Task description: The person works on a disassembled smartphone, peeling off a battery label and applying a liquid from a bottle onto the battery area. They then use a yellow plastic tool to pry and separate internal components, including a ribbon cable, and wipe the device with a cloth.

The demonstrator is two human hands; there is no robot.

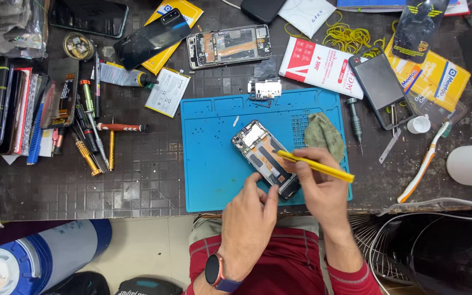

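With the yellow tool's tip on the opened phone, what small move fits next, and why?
Probably a gentle lever of the yellow pry tool under a part inside the opened phone: the right hand holds its tip on the internals, and the left hand steadies the phone's lower end on the blue mat.

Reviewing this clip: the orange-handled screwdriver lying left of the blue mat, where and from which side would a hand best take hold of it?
Grip the orange-handled screwdriver around the middle of its long orange handle, coming straight down from above. It lies flat and roughly horizontal on the table, dark tip toward the blue mat, with bare surface in front and behind for the fingers. Other tools crowd its left end, so stay mid-handle.
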